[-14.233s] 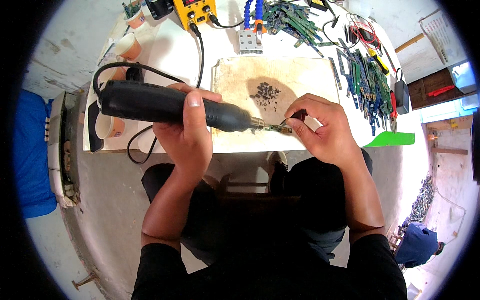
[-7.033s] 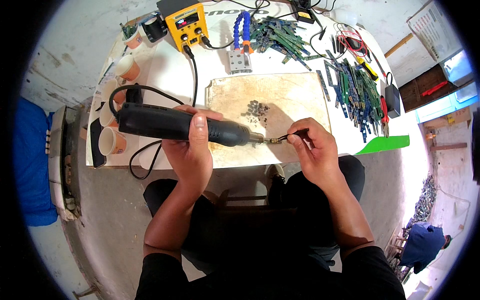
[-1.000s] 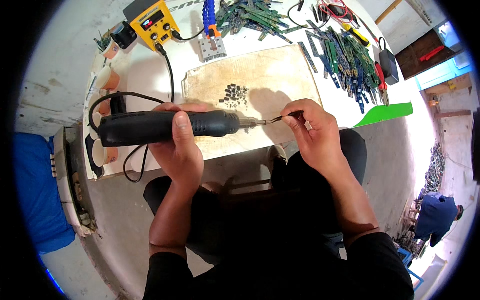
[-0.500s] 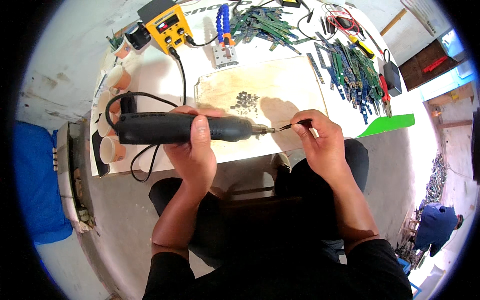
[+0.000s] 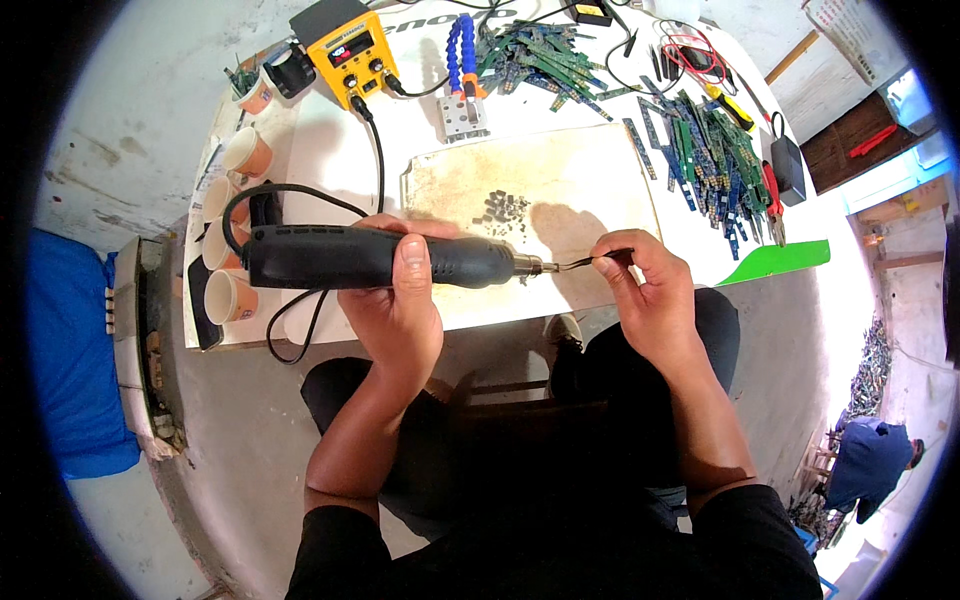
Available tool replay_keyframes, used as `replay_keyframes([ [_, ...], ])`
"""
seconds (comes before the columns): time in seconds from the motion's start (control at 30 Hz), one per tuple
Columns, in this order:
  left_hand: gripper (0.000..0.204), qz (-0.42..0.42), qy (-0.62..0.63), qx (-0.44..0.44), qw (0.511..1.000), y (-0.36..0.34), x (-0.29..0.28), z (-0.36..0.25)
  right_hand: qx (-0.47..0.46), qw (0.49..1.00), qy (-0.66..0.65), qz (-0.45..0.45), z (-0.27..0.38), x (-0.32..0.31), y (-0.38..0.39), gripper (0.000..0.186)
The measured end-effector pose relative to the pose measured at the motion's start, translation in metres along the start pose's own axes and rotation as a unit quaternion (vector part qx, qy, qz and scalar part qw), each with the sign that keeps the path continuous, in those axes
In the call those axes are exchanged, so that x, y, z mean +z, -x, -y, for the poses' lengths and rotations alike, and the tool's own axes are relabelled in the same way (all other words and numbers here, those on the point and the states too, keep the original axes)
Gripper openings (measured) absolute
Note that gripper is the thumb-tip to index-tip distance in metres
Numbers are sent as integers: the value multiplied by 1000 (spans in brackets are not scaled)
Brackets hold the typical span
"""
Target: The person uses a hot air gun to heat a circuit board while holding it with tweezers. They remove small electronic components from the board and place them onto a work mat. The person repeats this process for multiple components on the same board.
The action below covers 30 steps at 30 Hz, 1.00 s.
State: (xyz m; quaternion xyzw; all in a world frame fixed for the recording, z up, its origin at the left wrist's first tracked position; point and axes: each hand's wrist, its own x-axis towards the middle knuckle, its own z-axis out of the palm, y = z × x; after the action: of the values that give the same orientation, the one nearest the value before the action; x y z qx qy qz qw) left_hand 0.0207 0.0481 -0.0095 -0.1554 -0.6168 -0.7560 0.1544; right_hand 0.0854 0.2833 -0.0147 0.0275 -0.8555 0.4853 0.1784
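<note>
The left hand (image 5: 400,305) keeps a firm grip around a smooth black plastic heat gun (image 5: 360,258); the right hand (image 5: 652,290) pinches slim dark tweezers (image 5: 580,264), tips beside the tapered metal nozzle (image 5: 528,265), over a stained, flat board (image 5: 440,185) bearing small blocky chips (image 5: 505,207).

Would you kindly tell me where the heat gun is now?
The heat gun is mostly left of centre in the head view, held in the left hand, nozzle toward the tweezers.

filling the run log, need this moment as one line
left hand: grips black hot-air gun | right hand: pinches tweezers, pointed at nozzle | tan board: small dark chips
</note>
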Motion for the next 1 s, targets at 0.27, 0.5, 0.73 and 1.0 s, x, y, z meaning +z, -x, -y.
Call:
replay_keyframes([
  [0.27, 27, 7, -57, 17, 998, 1, 0, 1, 1, 1000, 18, 13, 4, -1, -1, 11],
  [0.5, 15, 2, 5, 6, 1000, 0, 3, 1, 1, 1000, 11, 1, 2, -1, -1, 10],
  [0.73, 15, 4, 7, 8, 1000, 0, 0, 3, 4, 1000, 10, 3, 3, -1, -2, 9],
  [1.0, 31, 4, -69, 24, 997, 0, 1, 1, 3, 1000, 18, 7, 3, -1, -1, 9],
])
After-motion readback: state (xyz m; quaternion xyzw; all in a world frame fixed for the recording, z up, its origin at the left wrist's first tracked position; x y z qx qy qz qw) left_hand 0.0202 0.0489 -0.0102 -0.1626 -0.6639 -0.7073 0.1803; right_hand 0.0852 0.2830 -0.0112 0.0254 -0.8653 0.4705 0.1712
